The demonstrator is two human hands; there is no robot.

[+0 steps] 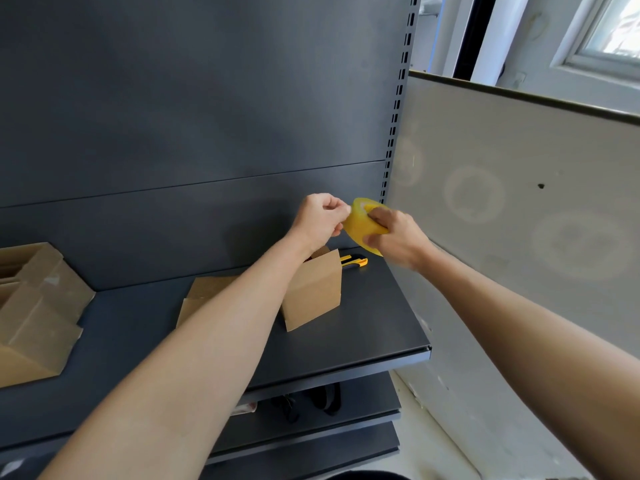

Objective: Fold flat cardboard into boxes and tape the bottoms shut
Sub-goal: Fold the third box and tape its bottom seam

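- A folded box [313, 292] stood on the shelf [363, 327], near its right end
- Flat cardboard [204, 292] lay just left of the box
- A cardboard pile [34, 306] sat at the shelf's far left
- A knife [355, 262] lay behind the box
- The tape roll [362, 223] was above the box, between the left hand [318, 218] and the right hand [398, 237]
- A board [519, 202] stood right of the shelf

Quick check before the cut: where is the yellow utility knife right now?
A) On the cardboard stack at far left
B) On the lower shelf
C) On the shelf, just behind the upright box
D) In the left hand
C: the utility knife lies on the shelf just behind the upright box, while the right hand grips the tape roll and the left hand pinches at the roll's edge.
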